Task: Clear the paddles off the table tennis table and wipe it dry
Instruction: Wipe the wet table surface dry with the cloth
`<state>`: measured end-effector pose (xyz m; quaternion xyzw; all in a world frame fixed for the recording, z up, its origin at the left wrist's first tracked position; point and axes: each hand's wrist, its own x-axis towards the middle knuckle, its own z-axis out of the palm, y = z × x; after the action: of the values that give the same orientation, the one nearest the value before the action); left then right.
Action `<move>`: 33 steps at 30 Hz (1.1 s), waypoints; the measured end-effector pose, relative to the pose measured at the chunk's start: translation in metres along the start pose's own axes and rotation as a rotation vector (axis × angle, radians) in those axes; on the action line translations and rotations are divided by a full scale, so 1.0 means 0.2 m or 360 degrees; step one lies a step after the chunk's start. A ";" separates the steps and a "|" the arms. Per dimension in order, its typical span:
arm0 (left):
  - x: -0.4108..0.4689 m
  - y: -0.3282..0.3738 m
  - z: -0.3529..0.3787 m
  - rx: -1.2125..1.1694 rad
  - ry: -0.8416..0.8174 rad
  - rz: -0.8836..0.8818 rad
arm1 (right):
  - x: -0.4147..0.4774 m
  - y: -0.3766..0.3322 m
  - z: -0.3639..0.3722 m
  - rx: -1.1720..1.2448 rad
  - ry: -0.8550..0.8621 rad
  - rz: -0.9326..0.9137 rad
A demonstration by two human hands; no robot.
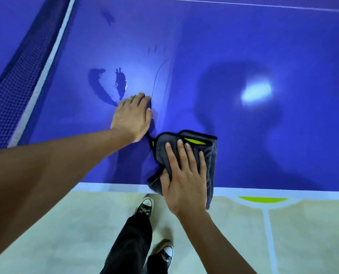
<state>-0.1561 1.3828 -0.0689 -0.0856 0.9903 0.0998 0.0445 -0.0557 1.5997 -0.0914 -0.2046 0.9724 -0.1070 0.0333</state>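
One dark grey cloth (209,161) lies folded at the near edge of the blue surface (243,46), partly overhanging it. The right hand (186,184) presses flat on the cloth, fingers straight, its grip not closed round it. The left hand (133,117) rests flat on the surface, grip open and empty, just left of the cloth. One puddle (99,88) lies just beyond it. One net (16,76) borders the left side.

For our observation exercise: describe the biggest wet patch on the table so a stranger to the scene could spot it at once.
Find the blue table and the net along its left. The wet patch lies between the net and the left hand, beyond its fingertips. Unlike the faint smears farther off, it is a dark, curved, glinting pool.
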 end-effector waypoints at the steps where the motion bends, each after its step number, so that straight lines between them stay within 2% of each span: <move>1: 0.02 0.00 -0.01 0.0029 0.0020 0.0003 | 0.02 -0.01 0.00 -0.0006 0.0004 -0.0001; 5: 0.10 0.00 -0.06 -0.0006 0.0083 -0.0046 | 0.04 0.00 -0.01 -0.0039 0.0007 -0.0058; 10: 0.25 -0.10 -0.09 -0.0016 0.0132 0.0031 | 0.26 0.01 -0.02 -0.0037 -0.0035 -0.0287; 13: 0.43 -0.20 -0.13 0.0008 0.0131 0.0023 | 0.55 -0.02 0.00 -0.0038 -0.0013 -0.0249; 21: 1.15 -0.51 -0.20 0.0129 0.0184 0.0237 | 1.61 -0.05 0.01 -0.0021 0.0074 -0.0008; 25: 1.47 -0.59 -0.25 0.0118 0.0084 0.0337 | 2.12 0.00 0.00 -0.0074 0.0096 0.0066; 33: 1.56 -0.68 -0.16 -0.0161 0.0096 0.0379 | 2.90 0.10 -0.04 -0.0126 0.0112 0.0145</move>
<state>-0.4395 1.1948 -0.0957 0.0274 0.9881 0.1515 -0.0018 -0.5935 1.3836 -0.1005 -0.1573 0.9848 -0.0741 -0.0043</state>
